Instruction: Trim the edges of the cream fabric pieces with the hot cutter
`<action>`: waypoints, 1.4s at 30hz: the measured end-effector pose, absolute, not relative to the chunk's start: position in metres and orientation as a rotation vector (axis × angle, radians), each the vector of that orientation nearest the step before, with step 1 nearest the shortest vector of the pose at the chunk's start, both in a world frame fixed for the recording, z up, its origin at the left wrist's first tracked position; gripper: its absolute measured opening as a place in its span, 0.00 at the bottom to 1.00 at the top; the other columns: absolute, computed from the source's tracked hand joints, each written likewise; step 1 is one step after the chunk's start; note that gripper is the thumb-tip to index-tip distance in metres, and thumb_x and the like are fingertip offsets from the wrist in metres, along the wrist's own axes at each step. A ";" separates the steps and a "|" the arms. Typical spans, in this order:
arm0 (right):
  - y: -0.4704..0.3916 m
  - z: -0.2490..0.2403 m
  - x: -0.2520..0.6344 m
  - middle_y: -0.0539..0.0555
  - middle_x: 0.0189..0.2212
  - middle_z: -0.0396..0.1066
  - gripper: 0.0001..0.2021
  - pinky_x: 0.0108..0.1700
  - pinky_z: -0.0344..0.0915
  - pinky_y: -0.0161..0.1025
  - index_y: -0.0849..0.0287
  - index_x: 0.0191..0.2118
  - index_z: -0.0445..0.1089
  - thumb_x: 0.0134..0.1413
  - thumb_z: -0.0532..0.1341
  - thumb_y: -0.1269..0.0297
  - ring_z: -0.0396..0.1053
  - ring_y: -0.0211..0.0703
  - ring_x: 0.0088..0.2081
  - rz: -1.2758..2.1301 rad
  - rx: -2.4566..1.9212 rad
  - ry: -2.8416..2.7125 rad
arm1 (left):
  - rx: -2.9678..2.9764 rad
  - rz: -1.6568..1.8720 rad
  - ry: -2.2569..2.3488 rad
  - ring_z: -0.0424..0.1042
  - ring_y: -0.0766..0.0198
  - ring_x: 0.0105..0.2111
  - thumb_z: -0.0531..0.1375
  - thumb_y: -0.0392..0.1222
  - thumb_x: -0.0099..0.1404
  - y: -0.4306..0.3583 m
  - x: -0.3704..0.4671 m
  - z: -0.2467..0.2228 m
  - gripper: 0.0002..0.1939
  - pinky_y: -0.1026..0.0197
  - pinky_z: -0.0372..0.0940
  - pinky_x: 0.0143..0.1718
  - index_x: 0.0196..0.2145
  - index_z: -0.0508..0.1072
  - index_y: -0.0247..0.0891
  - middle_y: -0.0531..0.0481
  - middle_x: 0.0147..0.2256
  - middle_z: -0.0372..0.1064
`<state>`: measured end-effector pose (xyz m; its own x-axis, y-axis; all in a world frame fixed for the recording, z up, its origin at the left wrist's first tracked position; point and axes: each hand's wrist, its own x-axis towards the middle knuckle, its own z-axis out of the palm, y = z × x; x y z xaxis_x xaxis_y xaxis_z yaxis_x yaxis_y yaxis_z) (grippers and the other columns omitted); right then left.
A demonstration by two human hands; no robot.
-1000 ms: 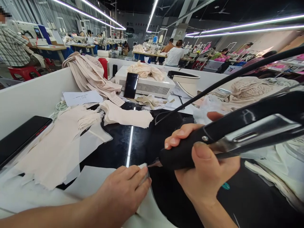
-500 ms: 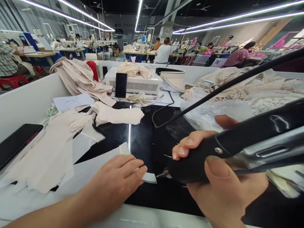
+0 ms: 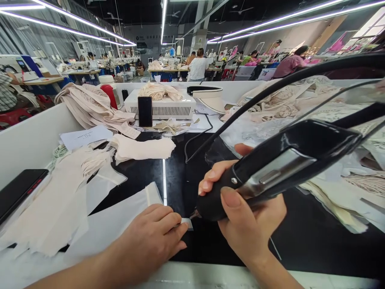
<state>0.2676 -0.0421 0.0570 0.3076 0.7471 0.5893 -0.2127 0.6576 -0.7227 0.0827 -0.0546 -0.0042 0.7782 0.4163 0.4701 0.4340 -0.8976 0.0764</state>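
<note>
My right hand (image 3: 246, 216) is wrapped round a corded black hand-held cutter (image 3: 255, 168) with a metal lever along its side, the thumb on the black grip. Its small pointed metal tip (image 3: 195, 214) is at the end of a narrow white fabric strip (image 3: 187, 223); whether it touches cannot be made out. My left hand (image 3: 156, 233), fingers curled and pressed together, holds the strip down on the black work surface (image 3: 210, 247). Under and beyond this hand lies a sheer white fabric piece (image 3: 120, 218); my fingers hide part of it.
Cream fabric pieces (image 3: 51, 200) and a black phone (image 3: 21, 192) lie left. Behind stand a white vented box (image 3: 177, 106), another phone (image 3: 145, 111) and a cream visor (image 3: 207, 98). The tool's black cable (image 3: 234, 116) arcs across the right, near plastic bags and fabric. Several people sit beyond.
My right hand and the cutter have moved left, closer to my left hand, and the tool has turned. Less of the strip shows past my left fingers. The whole view has shifted slightly.
</note>
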 end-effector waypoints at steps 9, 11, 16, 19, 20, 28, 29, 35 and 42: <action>-0.042 0.057 0.268 0.46 0.34 0.78 0.21 0.23 0.72 0.34 0.44 0.57 0.76 0.60 0.77 0.57 0.70 0.34 0.23 0.699 -0.563 -1.099 | -2.965 -0.678 -0.791 0.78 0.54 0.44 0.61 0.45 0.82 -0.054 0.079 -0.004 0.12 0.53 0.74 0.43 0.56 0.73 0.36 0.48 0.46 0.77; -0.041 0.057 0.268 0.46 0.34 0.78 0.21 0.23 0.72 0.34 0.45 0.57 0.76 0.60 0.77 0.57 0.70 0.34 0.23 0.695 -0.565 -1.099 | -2.966 -0.683 -0.789 0.77 0.54 0.44 0.60 0.45 0.82 -0.053 0.078 -0.004 0.12 0.53 0.74 0.44 0.57 0.73 0.36 0.48 0.46 0.77; -0.041 0.056 0.268 0.46 0.35 0.78 0.20 0.23 0.73 0.34 0.46 0.56 0.75 0.61 0.77 0.57 0.70 0.34 0.23 0.682 -0.568 -1.118 | -2.981 -0.675 -0.778 0.77 0.53 0.44 0.58 0.45 0.83 -0.052 0.078 -0.003 0.12 0.52 0.74 0.44 0.57 0.73 0.36 0.47 0.46 0.77; -0.042 0.055 0.269 0.46 0.34 0.78 0.18 0.25 0.74 0.34 0.48 0.53 0.74 0.61 0.77 0.56 0.71 0.35 0.25 0.665 -0.587 -1.119 | -2.989 -0.669 -0.773 0.77 0.53 0.44 0.56 0.44 0.84 -0.052 0.078 -0.002 0.12 0.52 0.74 0.43 0.57 0.72 0.36 0.47 0.46 0.77; -0.042 0.056 0.269 0.46 0.34 0.78 0.18 0.25 0.74 0.34 0.49 0.52 0.74 0.61 0.77 0.55 0.71 0.35 0.25 0.663 -0.593 -1.117 | -2.990 -0.666 -0.771 0.77 0.53 0.44 0.55 0.44 0.84 -0.052 0.077 -0.002 0.13 0.52 0.74 0.42 0.57 0.72 0.36 0.47 0.46 0.77; -0.042 0.062 0.268 0.46 0.33 0.77 0.17 0.26 0.75 0.35 0.50 0.46 0.73 0.59 0.77 0.53 0.73 0.36 0.25 0.668 -0.615 -1.079 | -3.005 -0.669 -0.760 0.77 0.54 0.45 0.55 0.44 0.84 -0.050 0.074 -0.003 0.12 0.52 0.75 0.44 0.57 0.73 0.36 0.47 0.47 0.78; -0.043 0.061 0.267 0.46 0.33 0.77 0.17 0.26 0.75 0.36 0.50 0.46 0.73 0.59 0.77 0.53 0.73 0.37 0.25 0.668 -0.617 -1.083 | -3.006 -0.668 -0.755 0.77 0.54 0.45 0.55 0.43 0.84 -0.050 0.074 -0.003 0.12 0.52 0.75 0.44 0.57 0.72 0.36 0.47 0.47 0.78; -0.042 0.055 0.266 0.46 0.33 0.78 0.16 0.27 0.76 0.35 0.51 0.45 0.71 0.60 0.77 0.55 0.74 0.37 0.26 0.660 -0.602 -1.117 | -3.001 -0.611 -0.756 0.77 0.54 0.46 0.59 0.43 0.82 -0.049 0.075 -0.003 0.14 0.52 0.76 0.46 0.59 0.71 0.35 0.47 0.47 0.77; -0.038 0.055 0.270 0.46 0.33 0.77 0.16 0.26 0.74 0.36 0.49 0.48 0.73 0.61 0.76 0.55 0.72 0.37 0.25 0.603 -0.620 -1.108 | -3.010 -0.579 -0.758 0.77 0.56 0.46 0.58 0.44 0.83 -0.050 0.074 -0.002 0.12 0.54 0.76 0.46 0.58 0.72 0.36 0.47 0.47 0.77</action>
<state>0.2703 -0.0377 0.0548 0.3275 0.7137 0.6191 -0.1325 0.6835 -0.7179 0.0736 -0.0503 -0.0024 0.8174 0.4606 0.3459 0.4548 -0.8846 0.1033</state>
